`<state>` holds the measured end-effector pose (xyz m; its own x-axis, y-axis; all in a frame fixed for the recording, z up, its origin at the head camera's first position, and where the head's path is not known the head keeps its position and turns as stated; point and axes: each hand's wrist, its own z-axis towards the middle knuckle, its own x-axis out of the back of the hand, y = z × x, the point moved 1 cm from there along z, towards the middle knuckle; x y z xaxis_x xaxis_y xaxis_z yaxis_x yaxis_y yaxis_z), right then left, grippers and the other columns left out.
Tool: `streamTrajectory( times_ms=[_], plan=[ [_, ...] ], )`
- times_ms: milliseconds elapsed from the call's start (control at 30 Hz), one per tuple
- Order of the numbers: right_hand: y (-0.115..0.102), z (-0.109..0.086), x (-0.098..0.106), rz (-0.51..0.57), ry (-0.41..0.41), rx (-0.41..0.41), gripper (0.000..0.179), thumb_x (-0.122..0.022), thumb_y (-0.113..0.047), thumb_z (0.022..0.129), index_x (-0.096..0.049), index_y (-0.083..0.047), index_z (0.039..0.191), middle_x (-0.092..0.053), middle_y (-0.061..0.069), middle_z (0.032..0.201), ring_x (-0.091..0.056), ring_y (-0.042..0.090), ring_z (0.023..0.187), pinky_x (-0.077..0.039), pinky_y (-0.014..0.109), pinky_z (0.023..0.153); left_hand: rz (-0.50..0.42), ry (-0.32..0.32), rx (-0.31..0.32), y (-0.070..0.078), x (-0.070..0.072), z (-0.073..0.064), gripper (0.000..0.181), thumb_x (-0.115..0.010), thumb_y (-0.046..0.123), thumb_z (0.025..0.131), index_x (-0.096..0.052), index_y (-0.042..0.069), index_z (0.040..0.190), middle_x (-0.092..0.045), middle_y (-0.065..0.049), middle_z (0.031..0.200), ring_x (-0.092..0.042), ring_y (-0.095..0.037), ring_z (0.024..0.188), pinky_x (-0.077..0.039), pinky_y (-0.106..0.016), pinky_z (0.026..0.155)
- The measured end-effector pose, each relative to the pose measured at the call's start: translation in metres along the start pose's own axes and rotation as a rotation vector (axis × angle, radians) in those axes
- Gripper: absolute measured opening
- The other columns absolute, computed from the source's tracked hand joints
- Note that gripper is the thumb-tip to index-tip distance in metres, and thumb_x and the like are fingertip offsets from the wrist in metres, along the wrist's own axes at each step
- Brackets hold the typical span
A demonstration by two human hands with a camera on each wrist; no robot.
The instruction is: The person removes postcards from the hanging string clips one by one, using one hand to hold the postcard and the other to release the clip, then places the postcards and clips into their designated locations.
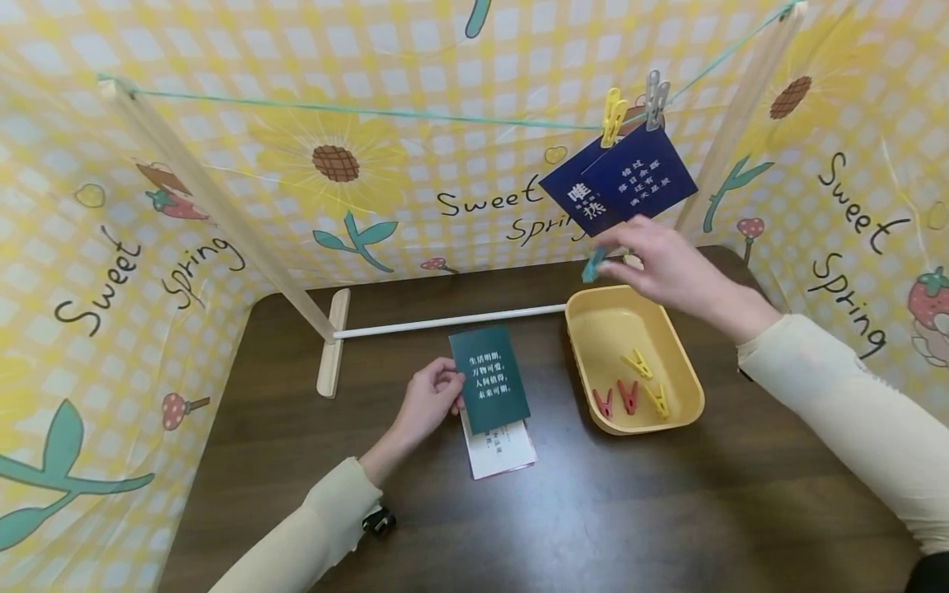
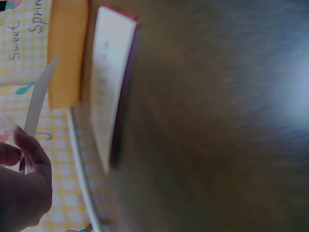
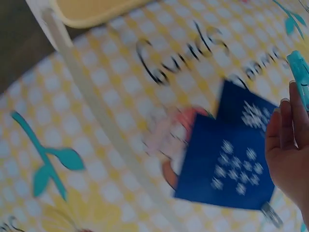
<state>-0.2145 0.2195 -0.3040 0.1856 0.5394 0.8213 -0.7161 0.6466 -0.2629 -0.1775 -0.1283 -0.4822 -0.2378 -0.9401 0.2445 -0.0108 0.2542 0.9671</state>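
Observation:
My left hand [image 1: 432, 395] pinches a dark green card [image 1: 489, 379] with white lettering by its left edge; in the left wrist view the card [image 2: 39, 99] stands edge-on, raised off the table. Below it lies a stack of white cards [image 1: 502, 451], partly covered by the green one in the head view. My right hand [image 1: 663, 268] holds a teal clothespin [image 1: 592, 265] between thumb and fingers, above the yellow basket's far edge. Just beyond that hand, two dark blue cards [image 1: 621, 177] hang overlapping from a green string [image 1: 371, 112], under a yellow clothespin [image 1: 612, 118] and a grey clothespin [image 1: 656, 100].
A yellow basket [image 1: 693, 395] at the right holds red and yellow clothespins [image 1: 628, 397]. The string runs between two wooden posts [image 1: 222, 210], with a white rod [image 1: 452, 320] low between them. Yellow checkered cloth [image 1: 460, 49] walls the dark table [image 1: 334, 486].

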Motion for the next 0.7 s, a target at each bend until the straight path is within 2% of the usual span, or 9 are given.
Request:
streamTrajectory(
  times_ms=[167,267,333,433,500,567,700],
  plan=[
    [0.012,-0.026,-0.027,0.021,-0.190,-0.179,0.025,-0.075,-0.010,0.096,-0.069,0.003,0.117,-0.075,0.013,0.102,-0.068,0.032,0.098,-0.057,0.052,0.086,0.054,-0.061,0.051,-0.017,0.000,-0.009,0.012,-0.063,0.003,0.101,-0.063,-0.005,0.110,-0.069,-0.008,0.077,-0.061,-0.015,0.057,-0.057,-0.027,0.055],
    [0.020,-0.040,-0.046,0.062,-0.316,-0.248,0.023,-0.071,-0.012,0.098,-0.069,0.003,0.116,-0.075,0.009,0.099,-0.071,0.029,0.099,-0.058,0.053,0.090,0.097,-0.103,0.079,-0.024,0.001,-0.014,0.012,-0.066,0.006,0.101,-0.066,-0.004,0.107,-0.068,-0.006,0.070,-0.062,-0.014,0.054,-0.058,-0.026,0.054],
    [0.025,-0.048,-0.058,0.083,-0.376,-0.255,0.020,-0.072,-0.010,0.097,-0.070,0.002,0.113,-0.075,0.006,0.094,-0.072,0.024,0.093,-0.059,0.050,0.089,0.134,-0.126,0.101,-0.028,0.001,-0.017,0.011,-0.067,0.009,0.102,-0.067,-0.002,0.103,-0.067,-0.005,0.065,-0.061,-0.013,0.052,-0.057,-0.026,0.052],
    [0.031,-0.057,-0.072,0.098,-0.449,-0.266,0.015,-0.074,-0.011,0.096,-0.072,0.001,0.106,-0.072,0.000,0.085,-0.068,0.016,0.082,-0.060,0.043,0.079,0.193,-0.155,0.117,-0.032,0.002,-0.021,0.013,-0.068,0.013,0.102,-0.067,0.001,0.097,-0.066,-0.003,0.063,-0.061,-0.012,0.050,-0.056,-0.026,0.050],
    [0.035,-0.061,-0.080,0.093,-0.498,-0.282,0.016,-0.074,-0.012,0.096,-0.071,0.001,0.105,-0.070,-0.001,0.079,-0.063,0.012,0.073,-0.057,0.037,0.071,0.195,-0.165,0.140,-0.034,0.002,-0.023,0.013,-0.068,0.013,0.102,-0.066,0.001,0.096,-0.067,-0.004,0.064,-0.063,-0.014,0.050,-0.058,-0.027,0.050],
    [0.037,-0.063,-0.086,0.088,-0.549,-0.315,0.020,-0.073,-0.014,0.096,-0.068,0.002,0.106,-0.069,-0.002,0.075,-0.059,0.010,0.067,-0.053,0.033,0.064,0.174,-0.174,0.156,-0.037,0.003,-0.024,0.014,-0.067,0.011,0.102,-0.065,0.000,0.096,-0.069,-0.006,0.066,-0.067,-0.016,0.053,-0.061,-0.030,0.053],
    [0.041,-0.064,-0.097,0.064,-0.622,-0.381,0.025,-0.072,-0.018,0.097,-0.060,0.002,0.106,-0.068,0.003,0.076,-0.058,0.014,0.066,-0.053,0.033,0.061,0.102,-0.188,0.202,-0.042,0.003,-0.026,0.015,-0.066,0.009,0.102,-0.063,-0.004,0.097,-0.071,-0.010,0.072,-0.074,-0.022,0.060,-0.064,-0.033,0.058]
  ],
)
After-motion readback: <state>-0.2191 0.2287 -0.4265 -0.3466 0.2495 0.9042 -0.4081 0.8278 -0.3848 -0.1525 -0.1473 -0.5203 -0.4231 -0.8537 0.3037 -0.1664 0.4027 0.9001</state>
